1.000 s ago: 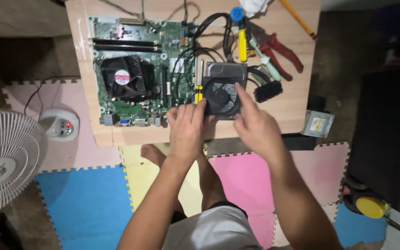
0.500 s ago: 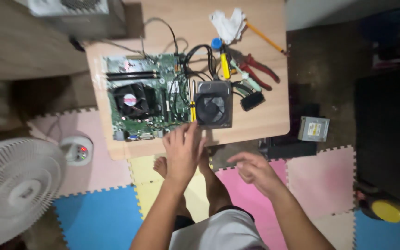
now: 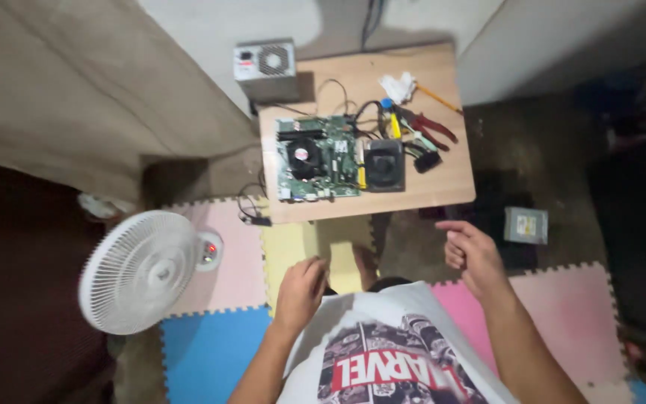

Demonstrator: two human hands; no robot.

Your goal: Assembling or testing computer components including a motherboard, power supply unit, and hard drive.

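Both hands are off the work and hold nothing. The left hand (image 3: 302,290) hangs loosely curled over the yellow floor mat (image 3: 293,243), fingers bent and together, closed on nothing. The right hand (image 3: 472,254) is lifted with its fingers half curled and apart, also empty.

Well ahead of both hands stands a low wooden table (image 3: 443,187). On it, beyond the left hand, lies a green circuit board (image 3: 319,158) with a round fan on it. Just beside the board, between the two hands and farther off, sits a dark square fan unit (image 3: 383,166). Past the right hand's reach lie red-handled pliers (image 3: 431,126) and a white cloth (image 3: 396,87).

A grey power supply box (image 3: 265,69) stands at the table's far corner. A white floor fan (image 3: 140,271) stands left of the left hand on pink and blue foam mats; a small grey drive (image 3: 525,224) lies on the dark floor just beyond the right hand.
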